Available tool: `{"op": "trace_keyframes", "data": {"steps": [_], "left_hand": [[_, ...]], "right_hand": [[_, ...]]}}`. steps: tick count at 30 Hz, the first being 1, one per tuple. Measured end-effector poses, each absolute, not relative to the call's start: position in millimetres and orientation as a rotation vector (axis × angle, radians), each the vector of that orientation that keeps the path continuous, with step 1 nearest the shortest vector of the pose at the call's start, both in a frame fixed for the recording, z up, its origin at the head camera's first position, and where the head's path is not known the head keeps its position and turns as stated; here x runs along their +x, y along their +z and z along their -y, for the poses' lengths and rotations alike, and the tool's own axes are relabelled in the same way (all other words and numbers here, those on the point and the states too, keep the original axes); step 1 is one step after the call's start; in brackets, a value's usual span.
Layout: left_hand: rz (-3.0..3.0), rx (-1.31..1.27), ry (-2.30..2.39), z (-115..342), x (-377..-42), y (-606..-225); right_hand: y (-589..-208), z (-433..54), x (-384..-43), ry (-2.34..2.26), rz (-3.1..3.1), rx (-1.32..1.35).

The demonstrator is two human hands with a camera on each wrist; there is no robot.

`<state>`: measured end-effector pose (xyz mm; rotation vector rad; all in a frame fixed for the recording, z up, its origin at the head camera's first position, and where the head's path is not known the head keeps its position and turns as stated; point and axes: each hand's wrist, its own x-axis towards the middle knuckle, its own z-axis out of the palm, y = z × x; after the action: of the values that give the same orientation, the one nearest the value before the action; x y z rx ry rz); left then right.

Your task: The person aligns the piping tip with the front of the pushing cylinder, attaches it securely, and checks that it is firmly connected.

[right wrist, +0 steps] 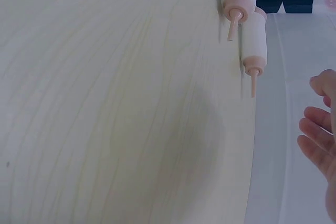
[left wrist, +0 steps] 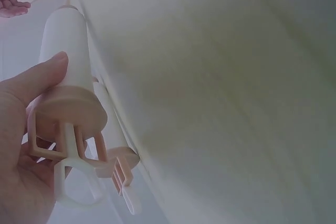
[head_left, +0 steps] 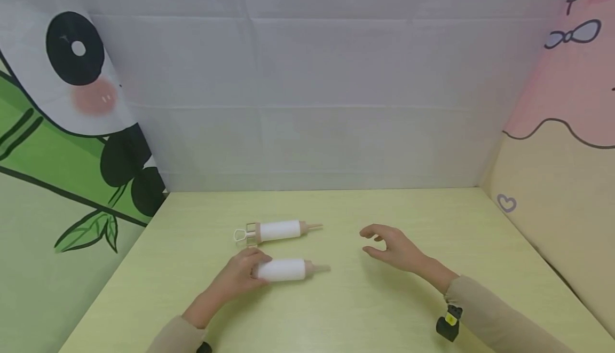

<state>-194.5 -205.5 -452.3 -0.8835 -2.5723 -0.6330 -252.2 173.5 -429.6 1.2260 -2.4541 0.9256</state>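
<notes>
Two large syringes with white barrels, pale pink caps and thin nozzles are on the table. My left hand [head_left: 240,274] grips the nearer syringe [head_left: 285,270] at its back end, nozzle pointing right. In the left wrist view, the thumb lies along this syringe's barrel [left wrist: 69,51], and a white ring handle [left wrist: 79,184] shows between pink finger loops. Beyond it lies the farther syringe [head_left: 280,230], also pointing right, its ring handle to the left. My right hand [head_left: 399,250] hovers to the right of both nozzles, fingers loosely bent and holding nothing.
The pale yellow wooden table [head_left: 365,310] reaches back to a white cloth wall [head_left: 326,75]. Printed cartoon panels stand on both sides, green on the left [head_left: 48,144] and pink and cream on the right [head_left: 562,182].
</notes>
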Motion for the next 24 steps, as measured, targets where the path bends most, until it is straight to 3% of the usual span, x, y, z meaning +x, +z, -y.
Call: {"op": "trace_keyframes", "data": {"steps": [24], "left_hand": [[2.813,-0.793,-0.735,198.7,-199.4,-449.9]], "right_hand": [[-428.6,-174.6,-250.1,0.945,2.501,1.216]]}}
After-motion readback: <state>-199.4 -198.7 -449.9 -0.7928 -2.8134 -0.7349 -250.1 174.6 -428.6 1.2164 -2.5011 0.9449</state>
